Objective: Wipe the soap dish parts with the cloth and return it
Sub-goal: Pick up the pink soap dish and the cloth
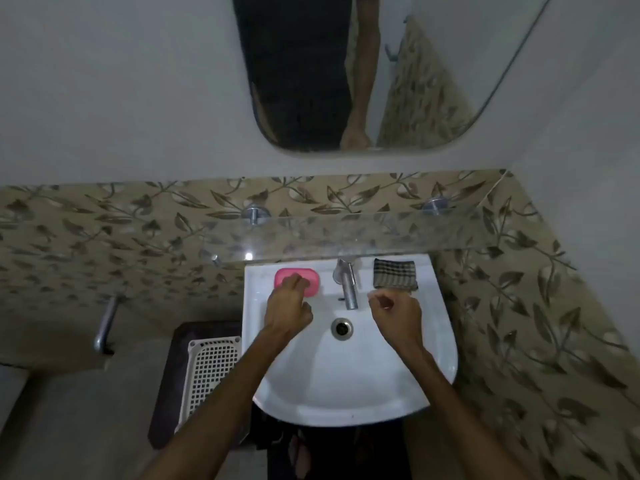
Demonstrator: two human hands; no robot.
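A pink soap dish [310,276] sits on the back left ledge of the white sink [349,386]. My left hand [287,308] reaches over it, fingertips touching or just above its top; whether it grips the dish is unclear. A folded checked cloth [394,274] lies on the back right ledge. My right hand [396,315] hovers just in front of the cloth, fingers loosely curled, holding nothing.
A chrome tap [348,284] stands between dish and cloth, with the drain [341,328] below it. A glass shelf [346,233] overhangs the sink's back. A white perforated basket [211,368] sits on a dark stand to the left. A mirror [363,71] hangs above.
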